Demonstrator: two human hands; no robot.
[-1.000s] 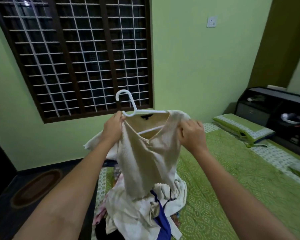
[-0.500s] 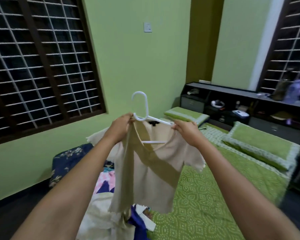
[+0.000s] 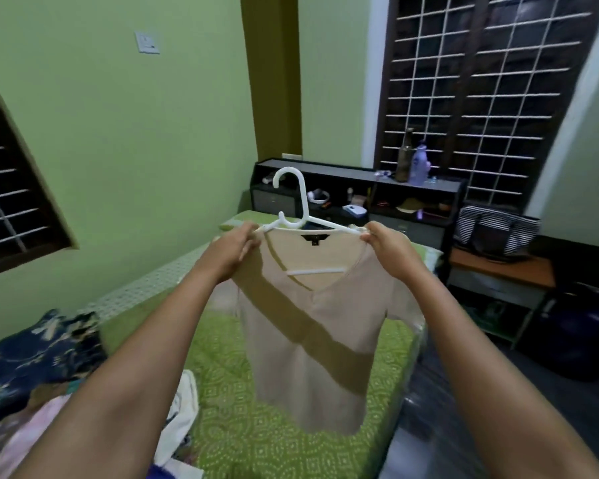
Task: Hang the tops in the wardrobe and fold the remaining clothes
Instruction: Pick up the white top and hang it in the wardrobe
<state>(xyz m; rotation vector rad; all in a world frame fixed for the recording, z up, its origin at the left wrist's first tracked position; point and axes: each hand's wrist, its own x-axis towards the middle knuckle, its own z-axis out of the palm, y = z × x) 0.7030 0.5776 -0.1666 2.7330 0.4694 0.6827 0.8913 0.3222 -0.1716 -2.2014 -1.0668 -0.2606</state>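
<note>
Above the green bed (image 3: 291, 426), out in front of me, I hold one beige top (image 3: 312, 340) on one white hanger (image 3: 300, 216). My left hand (image 3: 230, 252) pinches the left end of the hanger along with the shoulder of the top; my right hand (image 3: 389, 248) pinches the right end the same way, fingers curled over plastic and cloth together. So each grip is pressed onto a shoulder point, and the top hangs free between them, its hem clear of the bedspread.

What worries me: the neckline is a wide V, and I judge the fabric thin and slippery. If I let go of one shoulder before the other sits square on the hanger arm, the cloth could slide off that side and the top would drop onto the bed. The hook stands upright with nothing holding it, so any tilt as I carry it may swing the garment. I see no wardrobe from here, so I must turn and walk, and the dark shelf unit (image 3: 360, 188) at the far end and the striped bag (image 3: 495, 229) on the right are things the hem might catch on.

Counting: two hands, one hanger, one top on it. At the near left lies a heap of clothes (image 3: 49, 375); I make out a dark floral piece, a pink one and a white one, though the pile is blurred and may hide more. Two bottles (image 3: 414, 160) stand on the shelf.
</note>
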